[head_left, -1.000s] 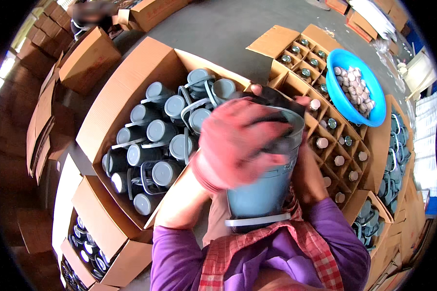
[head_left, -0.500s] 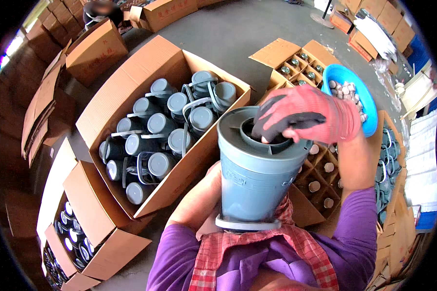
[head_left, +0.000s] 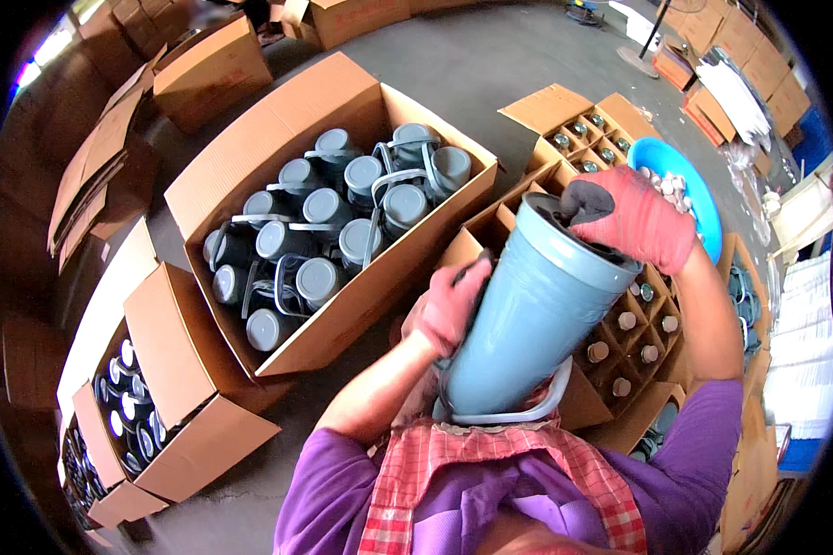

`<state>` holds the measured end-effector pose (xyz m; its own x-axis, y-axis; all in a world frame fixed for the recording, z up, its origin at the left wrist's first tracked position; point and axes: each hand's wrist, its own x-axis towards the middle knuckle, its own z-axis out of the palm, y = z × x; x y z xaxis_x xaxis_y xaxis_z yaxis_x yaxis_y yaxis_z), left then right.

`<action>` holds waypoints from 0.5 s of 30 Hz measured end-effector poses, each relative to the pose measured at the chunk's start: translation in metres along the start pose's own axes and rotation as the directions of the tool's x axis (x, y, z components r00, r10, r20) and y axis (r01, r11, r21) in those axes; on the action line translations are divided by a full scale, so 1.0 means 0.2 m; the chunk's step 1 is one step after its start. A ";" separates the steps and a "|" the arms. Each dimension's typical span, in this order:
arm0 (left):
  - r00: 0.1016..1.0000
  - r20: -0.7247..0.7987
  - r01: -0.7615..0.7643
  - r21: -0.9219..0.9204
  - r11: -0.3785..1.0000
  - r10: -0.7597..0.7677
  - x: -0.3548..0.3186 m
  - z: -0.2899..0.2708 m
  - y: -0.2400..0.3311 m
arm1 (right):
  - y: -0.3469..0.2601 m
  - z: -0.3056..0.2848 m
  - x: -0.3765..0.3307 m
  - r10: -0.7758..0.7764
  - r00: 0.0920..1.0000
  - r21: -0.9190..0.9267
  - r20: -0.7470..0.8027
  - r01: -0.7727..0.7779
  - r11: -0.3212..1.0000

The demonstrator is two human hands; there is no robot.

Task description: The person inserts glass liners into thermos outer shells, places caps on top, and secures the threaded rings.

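A blue-grey thermos flask casing (head_left: 539, 305) tilts in front of my chest, its wide top leaning right and its lower end with a pale handle (head_left: 528, 412) near my apron. My right hand (head_left: 625, 217), in a red glove with black-coated fingers, closes over the rim, its fingers reaching into the dark mouth. What lies under that palm is hidden. Against the casing's left side rests my left hand (head_left: 446, 310), gloved likewise, thumb side up and fingers partly hidden behind the casing.
On my left stands an open carton (head_left: 342, 342) of grey lidded flasks with handles. A smaller carton (head_left: 194, 444) holds dark, shiny-topped pieces. Beyond the casing, a divided carton (head_left: 620, 347) holds capped bottle necks. A blue basin (head_left: 708, 217) of small pale pieces sits at right.
The casing has tipped over to the right. My left hand has come into view at its left side from behind it. My right hand has shifted right along the rim.
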<state>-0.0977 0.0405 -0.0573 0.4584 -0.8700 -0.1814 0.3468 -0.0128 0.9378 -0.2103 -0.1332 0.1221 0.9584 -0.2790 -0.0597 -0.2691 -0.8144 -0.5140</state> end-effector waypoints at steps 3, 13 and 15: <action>0.917 0.351 -0.148 -0.145 0.978 0.191 0.16 0.04 0.04 | -0.10 -0.03 0.05 -0.588 0.803 -0.220 -0.095 0.559 0.799; 0.776 0.486 -0.500 0.085 0.862 0.402 0.21 -0.08 -0.11 | -0.08 0.00 0.15 -0.705 0.707 0.119 0.051 0.697 0.708; 0.872 0.334 -0.408 0.092 0.908 0.358 0.14 -0.21 -0.13 | 0.11 0.09 0.14 -0.558 0.784 0.241 -0.272 0.616 0.750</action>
<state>-0.0590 0.0369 -0.0998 0.2510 -0.9278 0.2762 0.0524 0.2979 0.9532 -0.1883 -0.1500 0.0931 0.8760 0.0971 0.4723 0.4120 -0.6599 -0.6284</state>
